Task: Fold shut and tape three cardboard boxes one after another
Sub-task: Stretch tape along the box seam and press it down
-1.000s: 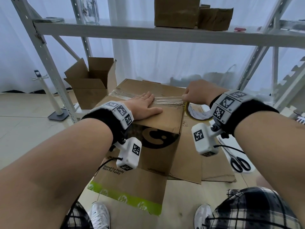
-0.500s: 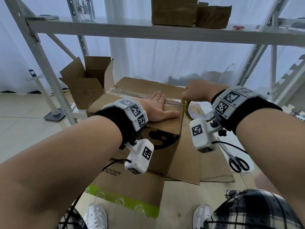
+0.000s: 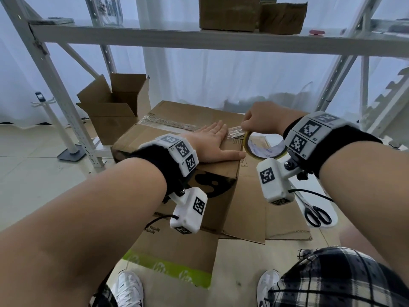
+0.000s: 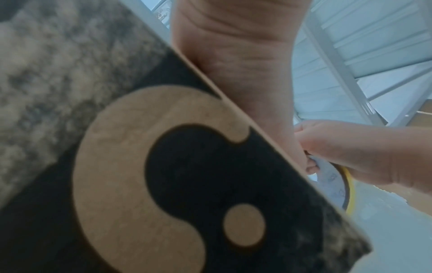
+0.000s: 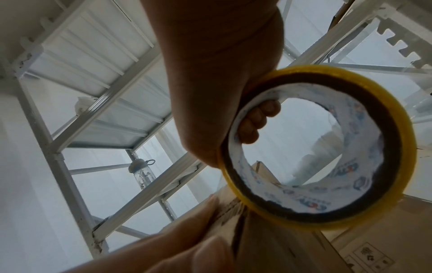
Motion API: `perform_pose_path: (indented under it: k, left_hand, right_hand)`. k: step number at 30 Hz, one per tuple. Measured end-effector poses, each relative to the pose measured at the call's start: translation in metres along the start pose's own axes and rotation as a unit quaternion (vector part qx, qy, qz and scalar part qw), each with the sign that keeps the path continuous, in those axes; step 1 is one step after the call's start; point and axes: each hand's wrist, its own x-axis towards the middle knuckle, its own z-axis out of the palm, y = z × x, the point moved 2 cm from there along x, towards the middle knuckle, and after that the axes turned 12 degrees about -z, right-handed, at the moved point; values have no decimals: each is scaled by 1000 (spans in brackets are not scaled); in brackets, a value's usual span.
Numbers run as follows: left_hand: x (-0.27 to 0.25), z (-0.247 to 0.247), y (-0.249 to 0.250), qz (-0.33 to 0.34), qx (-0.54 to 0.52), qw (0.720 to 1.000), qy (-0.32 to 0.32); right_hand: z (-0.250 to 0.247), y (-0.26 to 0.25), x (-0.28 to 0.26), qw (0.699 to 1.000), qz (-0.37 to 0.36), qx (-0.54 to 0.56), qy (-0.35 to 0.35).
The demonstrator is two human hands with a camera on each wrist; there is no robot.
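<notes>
A brown cardboard box [image 3: 177,116] with a black swirl print [image 4: 187,175] stands in front of me, flaps folded down. A strip of clear tape [image 3: 168,124] runs along its top seam. My left hand [image 3: 212,142] lies flat on the box top near its right edge, fingers straight, pressing the tape down. Just past that edge my right hand [image 3: 259,120] grips a roll of clear tape [image 3: 263,149] with a yellow rim [image 5: 327,147], fingers hooked through its core. A short stretch of tape [image 3: 235,132] spans from the roll to the box.
An open empty box [image 3: 112,107] stands at the back left by a white shelf post [image 3: 55,85]. Two closed boxes [image 3: 250,14] sit on the shelf above. Black scissors [image 3: 314,214] lie on the floor at right. Flat cardboard sheets [image 3: 177,247] lie under the box.
My left hand has slid right along the taped seam to the box's right edge. The right hand has kept the roll just beyond that edge.
</notes>
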Motion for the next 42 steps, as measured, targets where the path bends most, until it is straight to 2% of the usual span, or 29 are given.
perform_pose_path:
  k: [3, 8, 11, 20, 24, 28, 34, 39, 42]
  left_hand:
    - [1, 0, 1, 0, -7, 1000, 2]
    - [-1, 1, 0, -2, -5, 1000, 2]
    - [0, 1, 0, -3, 6, 1000, 0]
    - [15, 2, 22, -43, 53, 998, 2]
    - [15, -6, 18, 7, 61, 998, -18]
    - [14, -11, 12, 49, 72, 996, -27]
    - [6, -11, 9, 76, 98, 992, -11]
    - [-6, -13, -6, 97, 107, 990, 8]
    - [-17, -5, -21, 68, 77, 994, 41]
  right_hand:
    - [-14, -9, 1, 998, -14, -49, 28]
    - [-2, -6, -4, 998, -5, -62, 0]
    - [13, 2, -11, 999, 2, -48, -2]
    - [27, 17, -23, 996, 16, 63, 56]
    - [21, 17, -27, 991, 34, 112, 68]
    - [26, 8, -27, 993, 47, 111, 15]
    - [25, 1, -35, 987, 64, 147, 29]
    - [28, -6, -39, 978, 62, 199, -4]
    - [32, -3, -41, 976, 68, 208, 3]
